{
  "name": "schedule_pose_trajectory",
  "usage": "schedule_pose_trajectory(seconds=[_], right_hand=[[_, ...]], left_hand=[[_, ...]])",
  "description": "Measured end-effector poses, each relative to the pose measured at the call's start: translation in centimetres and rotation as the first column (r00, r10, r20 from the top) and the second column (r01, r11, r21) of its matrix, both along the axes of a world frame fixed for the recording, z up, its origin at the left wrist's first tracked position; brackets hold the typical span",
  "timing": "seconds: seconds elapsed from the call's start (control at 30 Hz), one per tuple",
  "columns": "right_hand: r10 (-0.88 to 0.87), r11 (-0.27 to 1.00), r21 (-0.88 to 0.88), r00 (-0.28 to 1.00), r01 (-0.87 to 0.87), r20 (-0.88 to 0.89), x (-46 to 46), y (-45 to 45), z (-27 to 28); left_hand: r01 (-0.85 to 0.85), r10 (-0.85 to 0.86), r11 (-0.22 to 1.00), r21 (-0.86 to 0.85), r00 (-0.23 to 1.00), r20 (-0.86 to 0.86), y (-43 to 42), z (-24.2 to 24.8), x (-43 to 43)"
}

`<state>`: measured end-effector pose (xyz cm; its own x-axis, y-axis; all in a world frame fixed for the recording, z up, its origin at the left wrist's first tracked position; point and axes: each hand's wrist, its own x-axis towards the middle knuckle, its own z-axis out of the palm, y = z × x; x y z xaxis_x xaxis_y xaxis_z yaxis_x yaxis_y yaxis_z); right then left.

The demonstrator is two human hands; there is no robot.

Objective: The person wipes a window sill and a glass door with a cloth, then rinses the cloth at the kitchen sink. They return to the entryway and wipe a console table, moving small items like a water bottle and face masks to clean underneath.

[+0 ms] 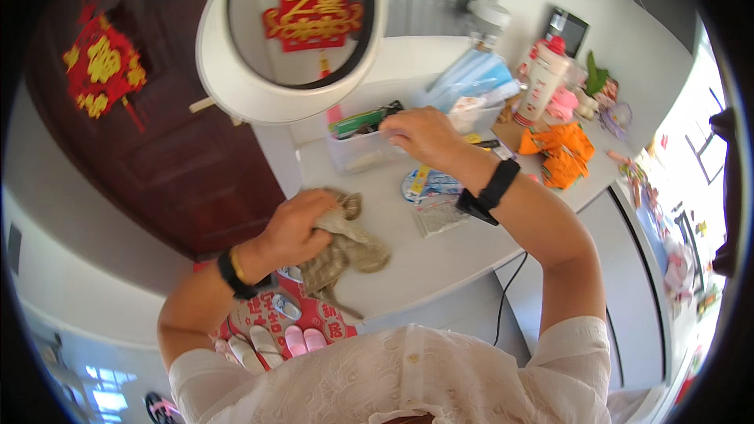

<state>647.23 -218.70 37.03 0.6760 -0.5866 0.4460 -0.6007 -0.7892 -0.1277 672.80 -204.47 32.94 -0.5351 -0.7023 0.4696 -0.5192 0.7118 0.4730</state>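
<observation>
My left hand is closed around a crumpled brown-and-beige patterned cloth, which lies partly on the white countertop and hangs over its left edge. Farther back, my right hand grips the front rim of a translucent plastic bin. A green box and dark items show inside the bin. To the right, the bin also holds blue-and-white packs. Just under my right forearm lie a blue-and-white packet and a clear flat packet.
A white round-framed mirror rises at the back left. An orange cloth bag, a white bottle with a red cap and small toys stand at right. A black cord hangs from the front edge. Slippers are on the red mat.
</observation>
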Motion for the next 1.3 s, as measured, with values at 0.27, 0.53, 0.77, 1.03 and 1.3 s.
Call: schedule_pose_trajectory(seconds=[0.27, 0.53, 0.77, 1.03, 1.3], right_hand=[[0.137, 0.985, 0.074, 0.963, -0.158, 0.234, -1.6, 6.7, 3.4], [0.046, 0.741, 0.374, 0.598, -0.557, 0.8, -7.7, 17.0, 1.5], [-0.205, 0.976, 0.216, 0.462, 0.029, 0.863, -30.2, 16.8, 1.8], [-0.368, 0.926, 0.127, 0.77, 0.357, 0.521, -51.4, 4.0, -2.9], [-0.374, 0.909, 0.208, 0.927, 0.362, 0.018, -48.1, 1.7, -5.4]], left_hand=[[0.326, 0.367, 0.716, 0.617, 0.576, -0.731, 3.0, 6.8, -1.4], [0.637, -0.215, 0.625, 0.451, 0.696, -0.685, 3.5, 10.4, -13.6], [0.304, -0.296, 0.875, 0.375, 0.952, -0.082, -0.9, 13.3, -21.8], [0.067, 0.025, 0.972, -0.224, 0.923, 0.385, -11.1, 6.6, -40.8], [-0.02, -0.014, 0.995, 0.095, 0.937, 0.35, -14.3, 3.0, -46.9]])
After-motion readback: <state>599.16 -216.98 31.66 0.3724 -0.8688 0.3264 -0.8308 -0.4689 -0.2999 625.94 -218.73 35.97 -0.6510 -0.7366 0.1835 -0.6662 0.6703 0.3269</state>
